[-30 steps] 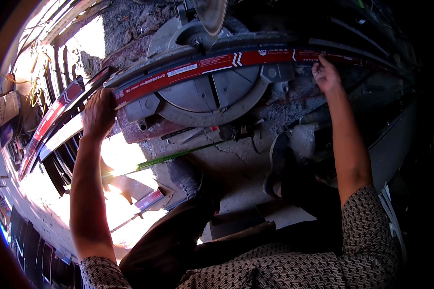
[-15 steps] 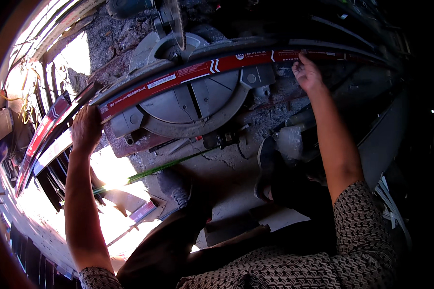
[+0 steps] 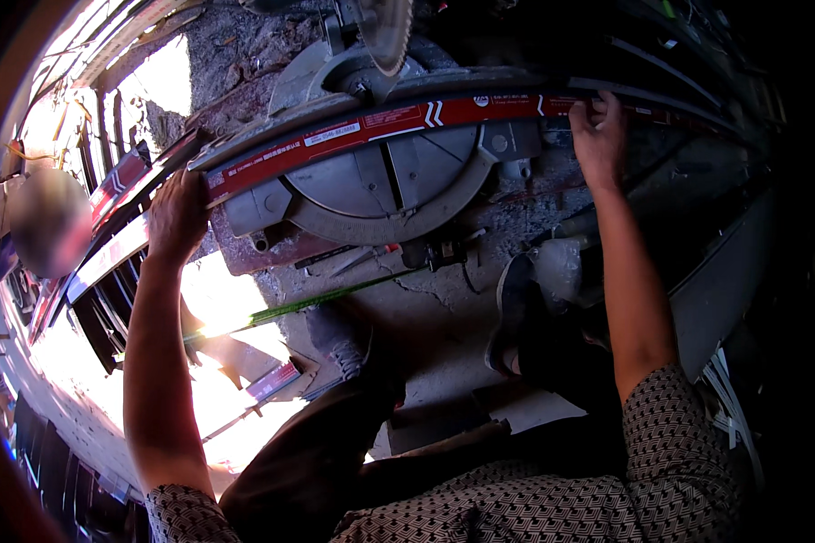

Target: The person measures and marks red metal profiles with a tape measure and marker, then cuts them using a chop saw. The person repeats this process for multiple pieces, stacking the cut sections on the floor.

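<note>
A long profile strip [image 3: 398, 119] with a red printed film lies across the grey bed of a mitre saw [image 3: 426, 172], along its back fence. At the strip's left end, the fingers of my left hand [image 3: 177, 217] are wrapped over it. My right hand [image 3: 599, 145] grips the strip farther right, its fingers curled at the upper edge. The round toothed saw blade [image 3: 388, 36] stands raised behind the fence, apart from the strip. Toward the far right the strip fades into shadow.
More red-filmed strips [image 3: 122, 185] lie at the left, near a blurred round patch [image 3: 50, 222]. A green band [image 3: 335, 294] crosses the floor in front of the saw, close to my shoes [image 3: 340, 339]. A clear plastic bag [image 3: 560, 269] lies right of the saw.
My right hand's fingers have shifted up and now curl at the strip's upper edge. The view has moved slightly; the saw and strip appear farther right. A blurred patch has appeared at left.
</note>
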### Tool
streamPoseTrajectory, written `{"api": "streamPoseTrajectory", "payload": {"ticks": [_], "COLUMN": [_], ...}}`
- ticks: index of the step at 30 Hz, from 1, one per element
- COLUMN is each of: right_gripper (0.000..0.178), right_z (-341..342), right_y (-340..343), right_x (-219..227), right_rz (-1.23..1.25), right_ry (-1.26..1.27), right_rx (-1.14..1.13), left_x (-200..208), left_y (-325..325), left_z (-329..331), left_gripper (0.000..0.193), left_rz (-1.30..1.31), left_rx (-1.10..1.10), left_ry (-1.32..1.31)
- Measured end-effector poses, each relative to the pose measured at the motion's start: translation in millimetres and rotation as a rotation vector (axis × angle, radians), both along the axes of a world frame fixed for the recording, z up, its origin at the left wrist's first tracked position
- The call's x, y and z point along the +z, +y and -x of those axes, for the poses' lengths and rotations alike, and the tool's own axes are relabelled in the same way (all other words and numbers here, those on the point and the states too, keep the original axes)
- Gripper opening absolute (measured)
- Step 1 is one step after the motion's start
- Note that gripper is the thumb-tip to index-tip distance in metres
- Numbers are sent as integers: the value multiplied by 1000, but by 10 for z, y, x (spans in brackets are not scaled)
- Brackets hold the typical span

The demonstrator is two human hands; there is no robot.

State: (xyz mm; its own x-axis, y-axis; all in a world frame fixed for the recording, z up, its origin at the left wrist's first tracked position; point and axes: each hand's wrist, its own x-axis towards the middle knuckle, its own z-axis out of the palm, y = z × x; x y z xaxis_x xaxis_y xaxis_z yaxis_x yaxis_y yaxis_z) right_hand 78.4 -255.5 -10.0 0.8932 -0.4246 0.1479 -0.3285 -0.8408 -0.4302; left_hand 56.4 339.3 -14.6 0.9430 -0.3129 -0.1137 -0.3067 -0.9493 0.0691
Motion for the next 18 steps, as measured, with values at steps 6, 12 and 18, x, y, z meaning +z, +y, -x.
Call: {"api": "streamPoseTrajectory", "payload": {"ticks": [6, 12, 18], "right_gripper": [83, 93, 90], "right_z": [-145, -250, -258], "right_y": [348, 274, 256], "right_x": [173, 47, -21], "right_rz": [285, 310, 239], "right_ry": [31, 84, 15], "right_rx": [733, 767, 827], "left_x": [-78, -66, -59], "left_y": [50, -13, -15], "left_z": [-13, -37, -7], "left_gripper": [20, 10, 10], "left_rz": [22, 19, 3], "left_rx": [18, 8, 7], "left_ry": [7, 6, -23]}}
